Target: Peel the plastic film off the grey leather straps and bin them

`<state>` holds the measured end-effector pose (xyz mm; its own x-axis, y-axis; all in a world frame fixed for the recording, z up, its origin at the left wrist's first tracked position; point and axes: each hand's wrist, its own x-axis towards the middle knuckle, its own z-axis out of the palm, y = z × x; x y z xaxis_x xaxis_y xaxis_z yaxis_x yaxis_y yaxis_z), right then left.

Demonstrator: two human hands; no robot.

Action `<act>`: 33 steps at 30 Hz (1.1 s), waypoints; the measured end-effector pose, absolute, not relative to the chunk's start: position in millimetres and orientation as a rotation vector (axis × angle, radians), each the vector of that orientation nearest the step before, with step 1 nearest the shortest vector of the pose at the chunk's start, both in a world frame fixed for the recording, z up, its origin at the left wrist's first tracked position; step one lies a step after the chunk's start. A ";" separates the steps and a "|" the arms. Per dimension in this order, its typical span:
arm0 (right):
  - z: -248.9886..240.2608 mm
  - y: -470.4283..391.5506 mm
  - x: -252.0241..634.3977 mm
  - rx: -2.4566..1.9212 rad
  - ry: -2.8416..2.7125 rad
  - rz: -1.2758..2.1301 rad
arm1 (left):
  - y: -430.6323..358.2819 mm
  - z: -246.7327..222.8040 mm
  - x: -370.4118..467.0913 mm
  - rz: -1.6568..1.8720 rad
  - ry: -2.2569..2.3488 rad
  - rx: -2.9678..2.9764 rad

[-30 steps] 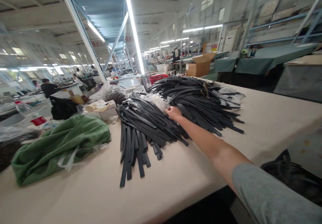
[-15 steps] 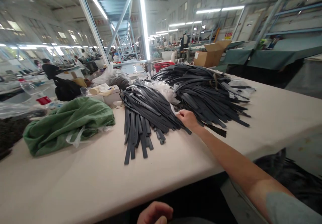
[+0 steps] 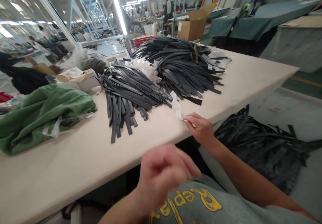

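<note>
Between the thumb and fingers of my right hand [image 3: 198, 126] is pinched one end of a thin, whitish strip [image 3: 177, 108], plastic or paper. Its far end reaches toward the tips of a bundle of flat black strips [image 3: 130, 96] on the table. My left hand [image 3: 166, 170] is in front of my body, below the table edge, blurred, with its fingers curled in; whatever may be inside them is hidden. Behind and to the right lies a larger heap of black strips [image 3: 183, 69]. Crumpled white plastic [image 3: 146, 69] sits between the two piles.
A green cloth [image 3: 47, 113] lies on the left of the pale table [image 3: 83, 170]. Behind it are a small white box [image 3: 83, 81] and clear plastic bags [image 3: 83, 57]. A cardboard box [image 3: 192, 27] stands beyond. At lower right, a bin holds more black strips [image 3: 261, 146].
My right hand has drawn back toward me from the black bundle, bringing the whitish strip with it. My left hand has risen further into view. The view has tilted down and right.
</note>
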<state>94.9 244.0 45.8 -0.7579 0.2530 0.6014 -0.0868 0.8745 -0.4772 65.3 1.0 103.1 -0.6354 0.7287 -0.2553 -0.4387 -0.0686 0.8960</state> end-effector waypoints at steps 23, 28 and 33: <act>23.0 197.6 181.4 0.065 -2.476 1.152 | 62.0 40.4 11.7 2.173 1.225 -0.099; 30.9 203.1 175.2 -0.023 -2.489 1.166 | 21.8 41.9 -13.4 2.159 1.785 0.252; 36.9 212.7 165.3 -0.137 -2.474 1.236 | -20.2 51.0 -25.7 1.918 2.173 0.466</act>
